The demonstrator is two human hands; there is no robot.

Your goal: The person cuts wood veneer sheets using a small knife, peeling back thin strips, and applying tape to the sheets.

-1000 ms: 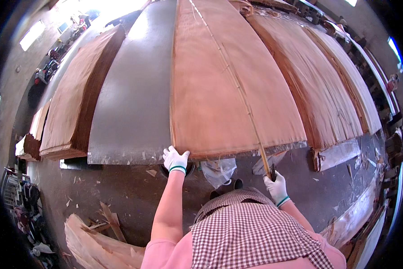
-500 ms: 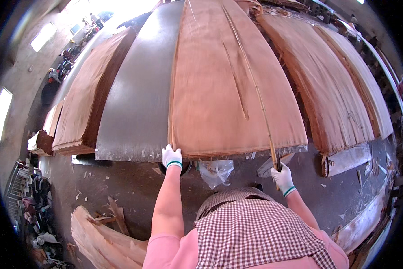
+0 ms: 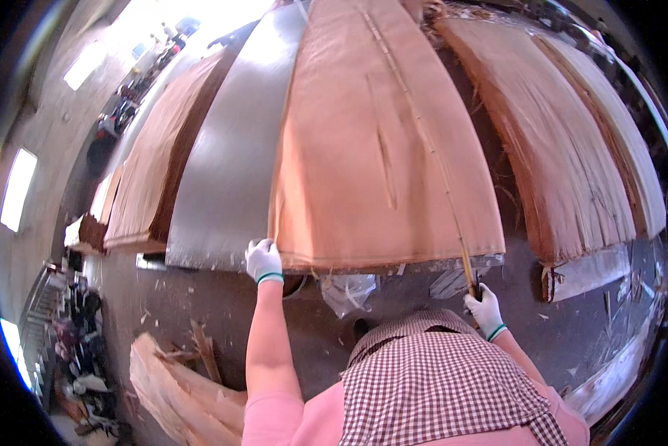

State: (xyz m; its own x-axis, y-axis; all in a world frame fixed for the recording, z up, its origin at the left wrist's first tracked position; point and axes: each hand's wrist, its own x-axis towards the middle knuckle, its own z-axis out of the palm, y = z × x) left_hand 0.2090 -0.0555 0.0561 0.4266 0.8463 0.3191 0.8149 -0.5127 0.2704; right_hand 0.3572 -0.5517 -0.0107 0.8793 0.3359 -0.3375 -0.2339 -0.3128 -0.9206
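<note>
The gloved left hand [image 3: 263, 259] grips the near corner of the veneer sheet [image 3: 371, 149], and the right hand [image 3: 485, 308] is closed on a thin stick [image 3: 430, 156] lying over it, best kept level and flat on the grey worktop [image 3: 226, 171], stacks [image 3: 564, 141] beyond, scraps [image 3: 178, 386] on the floor.

A large reddish-brown veneer sheet [image 3: 364, 149] lay flat on the grey tabletop [image 3: 230, 178], its near edge slightly frayed. A long thin stick [image 3: 430, 156] was laid lengthwise across it.
</note>
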